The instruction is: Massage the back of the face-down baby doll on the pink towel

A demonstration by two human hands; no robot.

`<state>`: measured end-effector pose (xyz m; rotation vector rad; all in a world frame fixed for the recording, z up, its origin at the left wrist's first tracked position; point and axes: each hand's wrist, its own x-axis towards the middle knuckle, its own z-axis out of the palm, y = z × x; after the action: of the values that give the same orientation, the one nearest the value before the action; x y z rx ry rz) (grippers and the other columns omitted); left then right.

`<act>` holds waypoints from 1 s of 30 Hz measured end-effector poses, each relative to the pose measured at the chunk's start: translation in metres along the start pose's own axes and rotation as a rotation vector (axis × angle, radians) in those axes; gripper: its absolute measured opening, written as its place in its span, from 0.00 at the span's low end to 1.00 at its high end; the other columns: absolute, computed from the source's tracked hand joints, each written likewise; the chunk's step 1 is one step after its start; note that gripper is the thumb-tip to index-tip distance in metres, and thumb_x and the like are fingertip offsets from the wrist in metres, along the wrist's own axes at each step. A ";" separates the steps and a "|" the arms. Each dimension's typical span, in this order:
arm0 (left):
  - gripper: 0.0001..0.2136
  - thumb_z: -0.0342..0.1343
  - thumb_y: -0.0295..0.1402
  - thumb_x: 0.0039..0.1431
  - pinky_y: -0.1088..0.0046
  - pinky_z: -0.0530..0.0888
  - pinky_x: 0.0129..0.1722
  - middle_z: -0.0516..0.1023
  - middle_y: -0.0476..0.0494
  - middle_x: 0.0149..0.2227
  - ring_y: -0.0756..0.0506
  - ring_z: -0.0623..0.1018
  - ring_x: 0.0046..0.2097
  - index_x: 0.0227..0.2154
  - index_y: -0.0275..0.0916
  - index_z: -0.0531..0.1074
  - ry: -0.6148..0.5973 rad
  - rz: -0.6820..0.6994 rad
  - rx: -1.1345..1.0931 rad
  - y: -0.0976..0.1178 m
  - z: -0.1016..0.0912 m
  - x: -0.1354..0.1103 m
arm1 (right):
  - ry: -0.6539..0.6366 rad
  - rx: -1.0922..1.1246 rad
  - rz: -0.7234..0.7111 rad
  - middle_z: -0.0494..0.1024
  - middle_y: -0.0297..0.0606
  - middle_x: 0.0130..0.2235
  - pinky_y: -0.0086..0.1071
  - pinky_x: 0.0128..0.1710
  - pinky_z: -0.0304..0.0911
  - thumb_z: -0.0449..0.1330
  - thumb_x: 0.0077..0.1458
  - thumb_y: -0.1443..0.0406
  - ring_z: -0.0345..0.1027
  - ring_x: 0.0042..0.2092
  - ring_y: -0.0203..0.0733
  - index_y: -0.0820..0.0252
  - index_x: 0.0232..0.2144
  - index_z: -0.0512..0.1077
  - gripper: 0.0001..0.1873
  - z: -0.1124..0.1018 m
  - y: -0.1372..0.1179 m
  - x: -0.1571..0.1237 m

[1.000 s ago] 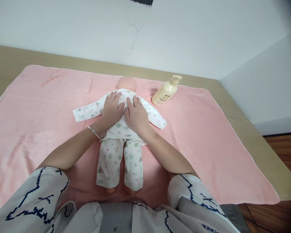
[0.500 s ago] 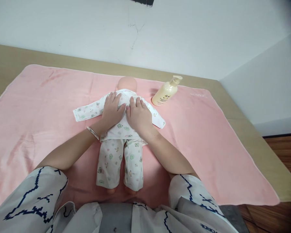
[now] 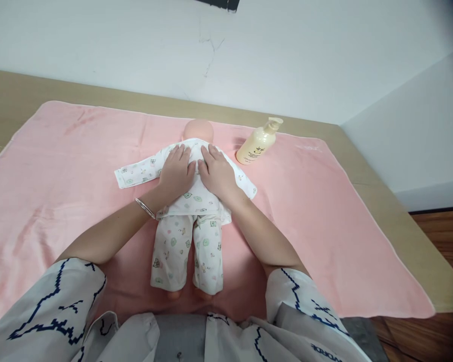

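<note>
A baby doll (image 3: 197,131) lies face down on a pink towel (image 3: 60,166), head toward the wall. It wears a white printed shirt (image 3: 136,173) with sleeves spread and matching trousers (image 3: 172,251). My left hand (image 3: 176,172) lies flat on the left side of the doll's back, fingers stretched toward the neck. My right hand (image 3: 218,172) lies flat on the right side of the back, fingers spread. Both thumbs nearly meet over the spine. A silver bangle (image 3: 145,207) sits on my left wrist.
A cream pump bottle (image 3: 257,143) lies tilted on the towel just right of the doll's head. The towel covers a tan table (image 3: 396,201) against a white wall. Wooden floor shows at the right, past the table's edge.
Both hands have slid a little up the doll's back toward its shoulders, staying flat on the shirt. The doll and the bottle have not moved.
</note>
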<state>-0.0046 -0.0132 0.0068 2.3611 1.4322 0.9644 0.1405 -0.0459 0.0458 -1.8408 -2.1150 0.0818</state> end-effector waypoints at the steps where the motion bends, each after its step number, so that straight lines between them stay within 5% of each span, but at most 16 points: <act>1: 0.24 0.42 0.35 0.69 0.49 0.59 0.70 0.65 0.23 0.66 0.32 0.62 0.71 0.62 0.25 0.65 -0.007 0.011 0.037 0.006 -0.003 -0.004 | -0.003 -0.016 0.005 0.60 0.58 0.69 0.52 0.70 0.50 0.44 0.69 0.61 0.52 0.71 0.59 0.73 0.68 0.58 0.31 -0.002 -0.003 -0.003; 5: 0.22 0.43 0.29 0.67 0.50 0.64 0.68 0.69 0.22 0.64 0.32 0.67 0.68 0.59 0.24 0.67 -0.101 0.085 0.147 0.025 -0.019 -0.015 | 0.002 -0.104 0.077 0.65 0.66 0.65 0.54 0.67 0.54 0.43 0.70 0.62 0.60 0.67 0.64 0.77 0.66 0.60 0.30 -0.007 -0.021 -0.023; 9: 0.19 0.44 0.30 0.66 0.51 0.66 0.67 0.75 0.25 0.59 0.33 0.71 0.65 0.54 0.28 0.72 -0.159 0.122 0.126 0.017 -0.027 -0.004 | -0.005 -0.106 0.062 0.64 0.65 0.66 0.52 0.69 0.52 0.44 0.70 0.62 0.59 0.68 0.63 0.75 0.67 0.60 0.30 -0.005 -0.018 -0.022; 15: 0.30 0.41 0.41 0.72 0.54 0.50 0.74 0.52 0.29 0.73 0.36 0.51 0.75 0.70 0.27 0.52 -0.313 -0.098 0.048 -0.008 -0.022 0.019 | -0.056 0.102 0.015 0.49 0.52 0.74 0.57 0.72 0.41 0.44 0.69 0.57 0.39 0.75 0.56 0.66 0.71 0.53 0.33 0.007 0.020 0.014; 23: 0.29 0.40 0.33 0.70 0.47 0.53 0.72 0.51 0.19 0.72 0.29 0.53 0.74 0.69 0.20 0.51 -0.391 0.020 0.276 0.031 -0.043 -0.011 | -0.130 -0.069 0.035 0.52 0.64 0.71 0.58 0.69 0.49 0.46 0.68 0.65 0.45 0.73 0.68 0.75 0.70 0.52 0.32 -0.009 -0.017 -0.021; 26: 0.30 0.41 0.35 0.70 0.50 0.50 0.73 0.49 0.19 0.72 0.31 0.49 0.75 0.69 0.18 0.51 -0.445 0.026 0.207 0.022 -0.045 0.002 | -0.144 0.001 0.009 0.52 0.59 0.72 0.58 0.70 0.48 0.46 0.68 0.63 0.43 0.73 0.64 0.72 0.70 0.53 0.32 -0.010 -0.007 -0.012; 30: 0.32 0.41 0.40 0.70 0.51 0.50 0.74 0.45 0.26 0.74 0.34 0.45 0.75 0.70 0.24 0.47 -0.428 -0.140 0.035 0.002 -0.033 0.021 | -0.133 0.055 -0.010 0.49 0.57 0.73 0.56 0.72 0.42 0.43 0.71 0.59 0.38 0.75 0.59 0.71 0.71 0.51 0.32 -0.006 0.008 0.005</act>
<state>-0.0173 -0.0006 0.0415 2.2704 1.4200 0.3686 0.1495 -0.0404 0.0505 -1.8399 -2.1861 0.2639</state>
